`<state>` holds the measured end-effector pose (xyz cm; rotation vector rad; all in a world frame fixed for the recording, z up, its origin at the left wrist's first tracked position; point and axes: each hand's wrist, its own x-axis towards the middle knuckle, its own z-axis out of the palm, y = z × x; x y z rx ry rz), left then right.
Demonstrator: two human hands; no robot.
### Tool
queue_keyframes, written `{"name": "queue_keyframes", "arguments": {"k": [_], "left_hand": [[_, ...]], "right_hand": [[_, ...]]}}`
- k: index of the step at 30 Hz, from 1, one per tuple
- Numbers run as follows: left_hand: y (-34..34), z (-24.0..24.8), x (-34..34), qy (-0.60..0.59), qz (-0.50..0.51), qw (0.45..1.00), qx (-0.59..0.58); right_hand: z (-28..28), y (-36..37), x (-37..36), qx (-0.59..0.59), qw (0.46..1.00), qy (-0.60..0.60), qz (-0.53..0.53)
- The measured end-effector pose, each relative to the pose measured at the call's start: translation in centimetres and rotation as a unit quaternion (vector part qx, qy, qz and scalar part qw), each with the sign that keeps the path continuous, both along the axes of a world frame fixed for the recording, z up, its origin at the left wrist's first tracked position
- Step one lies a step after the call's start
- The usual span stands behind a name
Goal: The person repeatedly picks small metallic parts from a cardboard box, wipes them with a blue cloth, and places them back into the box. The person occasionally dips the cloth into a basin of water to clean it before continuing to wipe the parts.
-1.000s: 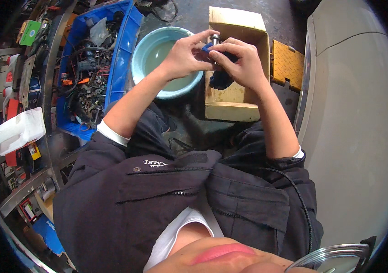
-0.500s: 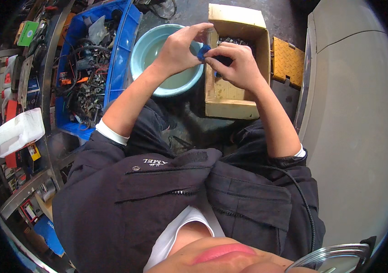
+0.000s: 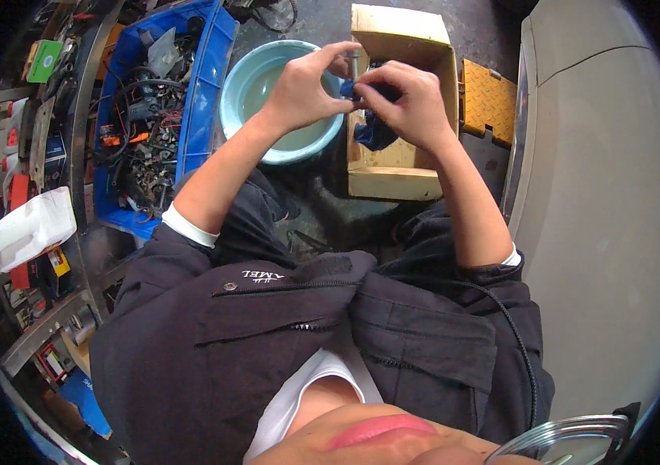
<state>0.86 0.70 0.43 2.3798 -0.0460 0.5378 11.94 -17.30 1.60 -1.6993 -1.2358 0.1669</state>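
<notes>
Between the thumb and index finger of my left hand (image 3: 303, 87) is a slim metal cylinder (image 3: 355, 65), held upright by its two ends; its exact kind is too small to tell. My right hand (image 3: 410, 102) pinches a dark blue cloth (image 3: 375, 134) against the cylinder's lower part, and the cloth's loose end hangs below the fingers. Both hands are raised over the gap between a light blue basin (image 3: 231, 116) of cloudy water and an open cardboard box (image 3: 393, 186). Small dark parts lie inside the box, partly hidden by my right hand.
Left of the basin stands a blue crate (image 3: 204, 93) full of tangled metal parts and cables. Metal shelving (image 3: 74, 167) with a white jug (image 3: 28, 231) lines the far left. A yellow patterned block (image 3: 489, 102) lies right of the box, beside a large pale panel (image 3: 601, 194).
My right hand has shifted slightly, and the cloth now hangs down below it. More of the metal cylinder shows above the cloth. My left hand stays nearly in place.
</notes>
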Motion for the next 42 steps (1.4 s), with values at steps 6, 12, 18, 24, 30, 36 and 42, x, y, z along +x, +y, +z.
{"name": "queue_keyframes", "arguments": {"k": [6, 12, 18, 24, 30, 36, 42], "left_hand": [[-1.5, -0.4, -0.1, -0.052, -0.043, 0.998, 0.001], [2.7, 1.0, 0.0, -0.020, 0.029, 0.997, 0.069], [11.0, 2.2, -5.0, 0.189, 0.143, 0.964, 0.122], [16.3, -3.0, -18.4, 0.272, 0.433, 0.858, 0.043], [19.2, -11.7, -34.3, 0.343, 0.617, 0.700, 0.107], [9.3, 1.1, -21.5, 0.114, 0.473, 0.869, -0.087], [-0.9, -0.4, -8.9, 0.179, 0.097, 0.967, -0.150]], "right_hand": [[0.1, 0.3, -0.7, 0.063, 0.996, -0.017, -0.068], [-0.6, 0.1, 0.5, -0.065, 0.997, -0.047, 0.019], [0.5, 0.4, 0.7, -0.078, 0.994, -0.028, -0.074], [0.9, 1.1, 0.6, -0.042, 0.995, -0.004, -0.086], [-0.7, 2.6, 1.0, 0.027, 0.989, 0.101, -0.109], [-1.2, 2.4, 1.8, 0.159, 0.915, 0.368, 0.050], [0.4, 1.9, 1.0, 0.192, 0.796, 0.532, 0.213]]}}
